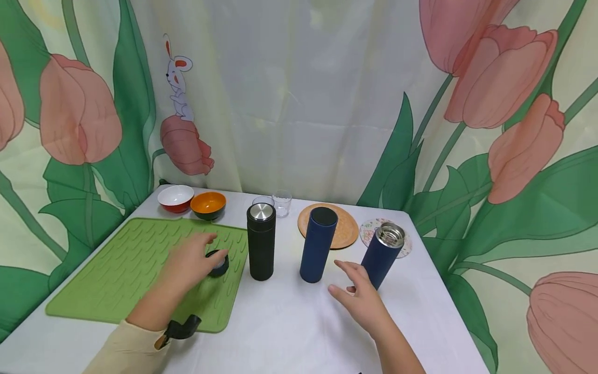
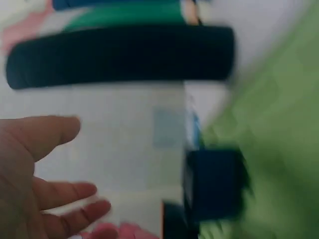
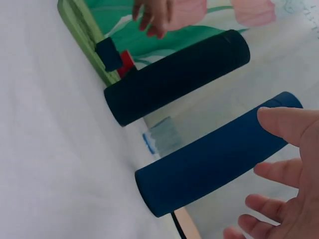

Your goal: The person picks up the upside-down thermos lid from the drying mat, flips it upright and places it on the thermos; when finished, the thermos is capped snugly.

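A curtained-off tabletop nook, home-like in its wares, though whether it stands in a house or a studio cannot be told; tulip-printed curtains (image 1: 299, 114) wrap the back and both sides, a cartoon rabbit (image 1: 179, 85) at upper left; below, a white-covered table (image 1: 285, 327) bears a green drying mat (image 1: 109, 275) at lower left, bowls (image 1: 208, 203) behind it, vacuum flasks (image 1: 318, 244) mid-frame, a floral plate (image 1: 369, 228) at right.

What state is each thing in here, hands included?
Black flask: upright, closed
Middle blue flask: upright, closed
Right blue flask: lid off, steel neck bare
Loose cap: resting on the green mat
Red-and-white bowl: upright, empty
Orange bowl: upright, empty
Clear glasses: fill unclear
Left hand: open, holding nothing
Right hand: fingers spread, holding nothing
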Motion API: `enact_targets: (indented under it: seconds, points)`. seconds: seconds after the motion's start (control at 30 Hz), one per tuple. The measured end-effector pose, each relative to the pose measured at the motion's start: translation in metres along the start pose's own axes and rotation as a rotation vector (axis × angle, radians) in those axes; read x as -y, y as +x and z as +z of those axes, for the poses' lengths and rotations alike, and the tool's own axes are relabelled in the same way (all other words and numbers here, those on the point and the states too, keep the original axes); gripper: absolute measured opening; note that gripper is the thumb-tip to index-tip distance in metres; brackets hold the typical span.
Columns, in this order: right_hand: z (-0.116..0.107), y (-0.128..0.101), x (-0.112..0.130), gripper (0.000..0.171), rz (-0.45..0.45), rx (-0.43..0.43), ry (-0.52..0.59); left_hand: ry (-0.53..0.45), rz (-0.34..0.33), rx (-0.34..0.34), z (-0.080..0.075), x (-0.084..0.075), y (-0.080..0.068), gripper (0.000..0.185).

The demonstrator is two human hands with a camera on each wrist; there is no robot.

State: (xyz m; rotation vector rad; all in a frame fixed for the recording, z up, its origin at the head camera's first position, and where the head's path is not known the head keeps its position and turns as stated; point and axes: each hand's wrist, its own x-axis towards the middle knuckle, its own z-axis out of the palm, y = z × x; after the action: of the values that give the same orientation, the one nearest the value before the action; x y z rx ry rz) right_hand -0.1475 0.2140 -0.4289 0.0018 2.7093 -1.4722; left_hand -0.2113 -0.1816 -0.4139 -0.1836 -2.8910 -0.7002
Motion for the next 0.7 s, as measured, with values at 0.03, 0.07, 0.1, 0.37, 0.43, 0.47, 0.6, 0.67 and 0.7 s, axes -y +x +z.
enact_targets:
  seconds: [0.03, 0.07, 0.1, 0.37, 0.43, 0.47, 0.6, 0.67, 0.7]
  points:
    - [0.0, -0.003, 0.001, 0.065, -0.012, -0.014, 0.002, 0.057, -0.031, 0.018, -0.001, 0.008, 0.001, 0.073]
    - [0.0, -0.006, 0.003, 0.062, -0.021, -0.029, 0.004, 0.1, -0.064, 0.045, 0.0, 0.014, 0.002, 0.083]
    - [0.0, -0.009, 0.004, 0.059, -0.026, -0.041, 0.014, 0.131, -0.092, 0.075, 0.001, 0.02, 0.003, 0.092]
    - [-0.001, -0.02, 0.01, 0.036, -0.064, -0.076, 0.076, 0.177, -0.187, 0.249, 0.02, 0.04, 0.004, 0.104]
    - [0.0, -0.021, 0.01, 0.031, -0.071, -0.07, 0.079, 0.175, -0.188, 0.242, 0.026, 0.041, 0.006, 0.1]
    - [0.001, -0.021, 0.01, 0.03, -0.071, -0.067, 0.082, 0.17, -0.192, 0.236, 0.028, 0.042, 0.006, 0.099]
    - [0.003, -0.02, 0.01, 0.03, -0.06, -0.055, 0.081, 0.146, -0.204, 0.205, 0.032, 0.042, 0.009, 0.095]
    - [0.004, -0.02, 0.01, 0.03, -0.054, -0.042, 0.077, 0.133, -0.207, 0.193, 0.033, 0.042, 0.01, 0.094]
    - [0.004, -0.02, 0.01, 0.03, -0.052, -0.034, 0.074, 0.129, -0.203, 0.187, 0.033, 0.042, 0.01, 0.094]
